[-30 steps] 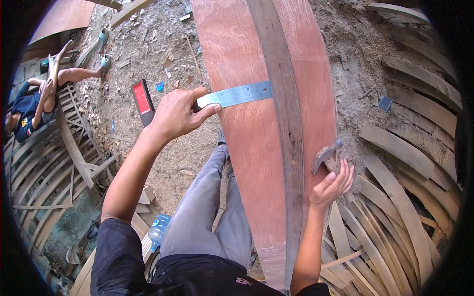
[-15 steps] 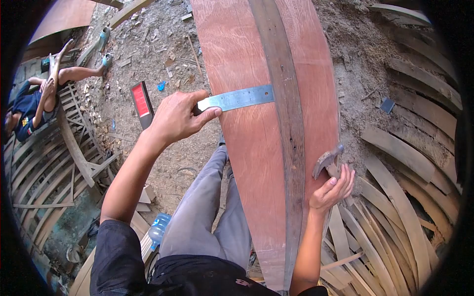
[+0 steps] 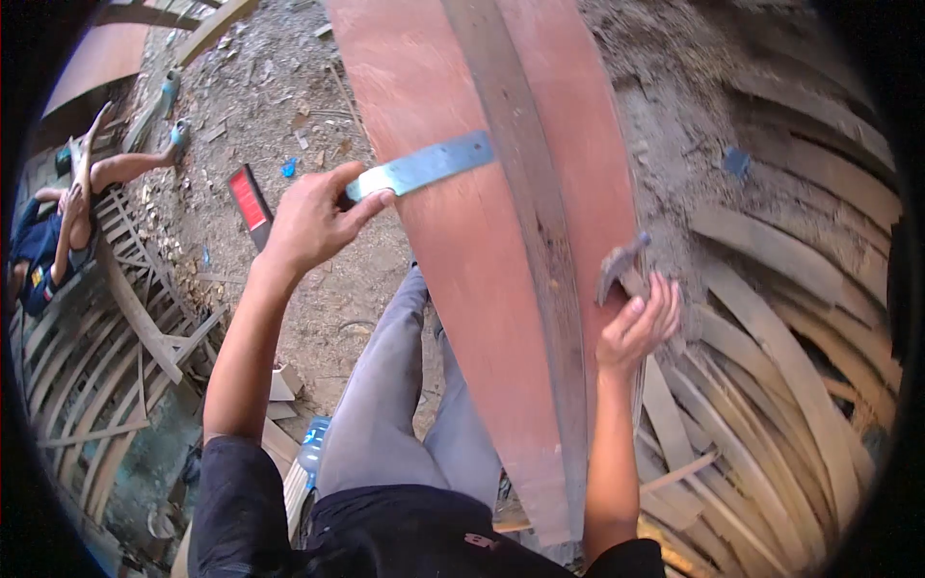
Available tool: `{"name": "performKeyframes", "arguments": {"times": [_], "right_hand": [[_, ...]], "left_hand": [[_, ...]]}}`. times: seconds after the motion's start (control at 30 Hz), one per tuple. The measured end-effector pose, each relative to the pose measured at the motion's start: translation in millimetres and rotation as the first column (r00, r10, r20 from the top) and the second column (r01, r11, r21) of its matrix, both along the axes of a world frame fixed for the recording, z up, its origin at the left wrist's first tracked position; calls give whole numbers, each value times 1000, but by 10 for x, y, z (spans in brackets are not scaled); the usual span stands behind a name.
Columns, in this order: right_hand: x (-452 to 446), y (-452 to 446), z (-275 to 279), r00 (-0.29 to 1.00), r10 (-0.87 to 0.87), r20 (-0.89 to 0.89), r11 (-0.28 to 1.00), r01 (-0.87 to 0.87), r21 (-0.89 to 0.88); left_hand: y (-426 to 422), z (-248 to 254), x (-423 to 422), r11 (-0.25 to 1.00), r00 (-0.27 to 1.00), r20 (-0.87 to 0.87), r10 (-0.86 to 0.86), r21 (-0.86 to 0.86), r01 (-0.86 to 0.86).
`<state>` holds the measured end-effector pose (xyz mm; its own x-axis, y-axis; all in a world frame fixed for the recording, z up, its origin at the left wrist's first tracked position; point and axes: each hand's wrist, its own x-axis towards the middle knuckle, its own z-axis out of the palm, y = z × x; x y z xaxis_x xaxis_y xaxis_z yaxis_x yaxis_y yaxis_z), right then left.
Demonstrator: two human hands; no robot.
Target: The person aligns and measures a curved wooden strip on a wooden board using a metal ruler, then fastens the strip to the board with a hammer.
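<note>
My left hand [image 3: 318, 214] pinches one end of a steel ruler [image 3: 434, 166] between thumb and fingers. The ruler reaches across a long reddish plywood panel [image 3: 462, 279], its far end at the edge of a dark wooden strip [image 3: 525, 144] running lengthwise along the panel. At the panel's right edge, my right hand [image 3: 638, 326] is closed around a claw hammer [image 3: 621, 268] close below its head. Most of the hammer's handle is hidden by the hand.
A person [image 3: 60, 226] sits at the left by curved wooden ribs [image 3: 145, 313]. More curved timbers [image 3: 771, 356] fill the right. A red-faced, dark-edged object [image 3: 251, 204] stands left of my hand. A blue plastic bottle [image 3: 313, 443] is beside my leg; wood chips litter the ground.
The whole view has shifted, so the panel, ruler and ground appear farther left and slightly higher. Both hands keep their holds on the ruler and hammer.
</note>
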<state>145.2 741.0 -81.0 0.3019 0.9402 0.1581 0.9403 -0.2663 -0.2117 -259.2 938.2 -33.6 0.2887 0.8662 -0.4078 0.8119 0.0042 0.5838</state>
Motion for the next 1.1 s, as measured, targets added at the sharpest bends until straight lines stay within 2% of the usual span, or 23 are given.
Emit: {"name": "performKeyframes", "arguments": {"times": [0.13, 0.27, 0.47, 0.57, 0.63, 0.7, 0.87, 0.93, 0.97, 1.1], "right_hand": [[34, -14, -39, 1000, 10, -15, 999, -9, 40], [69, -21, -124, 1000, 11, -15, 990, -9, 144], [92, -84, -218, 1000, 9, 8, 948, -11, 319], [83, -74, -230, 1000, 6, -2, 929, -4, 369], [73, -74, -246, 1000, -19, -23, 933, 26, 360], [77, -68, -273, 999, -25, -46, 930, 40, 365], [113, -73, -230, 990, -71, -120, 976, 94, 198], [48, -74, -107, 982, -95, -163, 979, 121, 163], [41, -92, -139, 996, -80, -32, 972, 85, 218], [55, -75, -241, 998, -56, 13, 952, 49, 303]], "left_hand": [[-470, 87, -38, 999, 996, -87, 4, 51, 0], [-1301, 144, -38, 994, 998, -39, 53, 93, -49], [-2723, 208, 384, 987, 983, 94, 156, 33, -160], [-3253, 231, 598, 991, 991, 43, 127, 28, -128], [-3506, 262, 757, 991, 991, 34, 131, -11, -131], [-3701, 272, 867, 998, 998, 22, 60, 3, -60], [-4081, 152, 1035, 996, 997, 1, -72, -51, 72], [-4195, 122, 1087, 998, 998, 41, -43, -46, 45], [-4225, 124, 1115, 998, 998, 37, -50, -35, 51], [-4320, 83, 1173, 998, 998, 7, -58, -9, 58]]}}
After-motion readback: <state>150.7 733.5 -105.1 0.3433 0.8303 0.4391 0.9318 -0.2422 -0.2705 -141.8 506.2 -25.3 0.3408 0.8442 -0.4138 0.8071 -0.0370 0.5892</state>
